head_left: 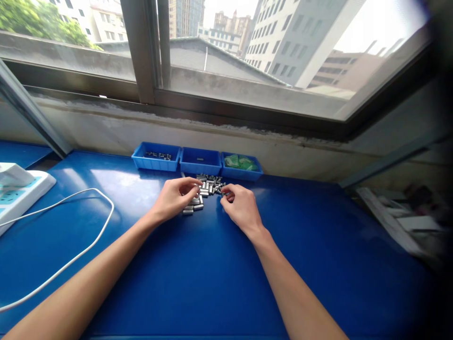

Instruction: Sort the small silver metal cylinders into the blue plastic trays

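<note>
A pile of several small grey metal blocks (208, 185) lies on the blue table (212, 274), just in front of three blue trays. My left hand (174, 197) rests at the pile's left side, fingers curled and pinched on blocks at its edge. My right hand (239, 204) sits at the pile's right side, its fingers pinched together on something small that I cannot make out. Both forearms stretch in from the near edge.
Left blue tray (155, 161) holds a few small metal parts, the middle tray (200, 164) one part, the right tray (244, 171) green bags. A white power strip (17, 191) with its white cable (88, 238) lies at the left. A window and wall stand behind.
</note>
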`<state>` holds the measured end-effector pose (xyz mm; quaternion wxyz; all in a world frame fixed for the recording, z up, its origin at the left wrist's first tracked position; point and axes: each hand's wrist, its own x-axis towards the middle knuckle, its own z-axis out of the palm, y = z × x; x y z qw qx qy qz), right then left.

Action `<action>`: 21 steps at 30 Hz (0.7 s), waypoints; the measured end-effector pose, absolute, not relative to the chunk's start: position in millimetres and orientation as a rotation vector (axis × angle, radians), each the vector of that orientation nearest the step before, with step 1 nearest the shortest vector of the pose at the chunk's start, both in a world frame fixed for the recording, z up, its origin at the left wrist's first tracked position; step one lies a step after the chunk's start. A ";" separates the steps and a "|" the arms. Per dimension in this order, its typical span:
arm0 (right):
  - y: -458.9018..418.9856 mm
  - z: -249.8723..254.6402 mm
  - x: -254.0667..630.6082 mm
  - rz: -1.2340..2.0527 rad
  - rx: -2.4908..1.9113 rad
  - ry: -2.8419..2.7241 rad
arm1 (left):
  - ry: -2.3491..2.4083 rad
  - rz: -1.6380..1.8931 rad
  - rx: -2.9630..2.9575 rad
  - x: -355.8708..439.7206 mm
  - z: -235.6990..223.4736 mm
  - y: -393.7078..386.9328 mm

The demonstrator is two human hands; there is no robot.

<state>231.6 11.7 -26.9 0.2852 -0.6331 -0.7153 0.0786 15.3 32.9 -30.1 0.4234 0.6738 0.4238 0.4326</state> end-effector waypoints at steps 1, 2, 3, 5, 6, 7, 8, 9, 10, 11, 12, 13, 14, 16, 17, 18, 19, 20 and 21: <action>11.5 -26.0 231.4 0.216 -1.697 -1.912 | 1.054 1.068 1.737 16.8 -31.4 31.6; 11.2 -25.2 231.3 0.220 -1.698 -1.913 | 1.047 1.059 1.776 17.7 -32.4 30.7; 11.1 -24.7 231.3 0.224 -1.698 -1.917 | 1.038 1.052 1.802 18.1 -32.9 30.1; 11.2 -25.0 231.7 0.228 -1.686 -1.928 | 1.022 1.044 1.819 18.0 -32.7 29.4; 11.5 -25.7 232.2 0.229 -1.678 -1.931 | 1.020 1.043 1.818 17.8 -32.1 29.3; 11.9 -26.6 232.8 0.231 -1.671 -1.932 | 1.021 1.044 1.815 17.5 -31.3 29.2; 12.3 -27.8 233.4 0.230 -1.664 -1.932 | 1.023 1.046 1.811 17.3 -30.5 29.2; 12.8 -28.9 234.1 0.228 -1.661 -1.931 | 1.025 1.051 1.807 17.1 -29.8 29.2; 13.1 -29.9 234.6 0.223 -1.663 -1.928 | 1.026 1.058 1.803 16.9 -29.2 29.2; 13.3 -30.6 234.9 0.216 -1.669 -1.925 | 1.025 1.065 1.802 16.7 -28.8 29.3; 13.3 -30.9 234.9 0.209 -1.675 -1.922 | 1.022 1.072 1.803 16.5 -28.5 29.3; 13.2 -30.8 234.8 0.203 -1.679 -1.918 | 1.018 1.079 1.806 16.3 -28.3 29.2; 12.9 -30.3 234.5 0.201 -1.682 -1.914 | 1.014 1.085 1.810 16.1 -28.0 29.1; 12.0 -28.2 233.7 0.199 -1.676 -1.898 | 1.015 1.090 1.817 15.6 -27.2 28.7; 11.5 -26.7 233.3 0.201 -1.669 -1.886 | 1.020 1.089 1.821 15.3 -26.7 28.5; 11.0 -25.1 232.9 0.205 -1.658 -1.869 | 1.024 1.085 1.826 15.2 -26.3 28.3; 10.5 -23.4 232.4 0.217 -1.643 -1.847 | 1.028 1.081 1.834 15.1 -25.9 28.2; 10.2 -21.7 231.9 0.241 -1.624 -1.817 | 1.031 1.077 1.843 15.2 -25.6 28.1; 9.9 -20.1 231.2 0.283 -1.600 -1.780 | 1.029 1.075 1.855 15.4 -25.4 28.0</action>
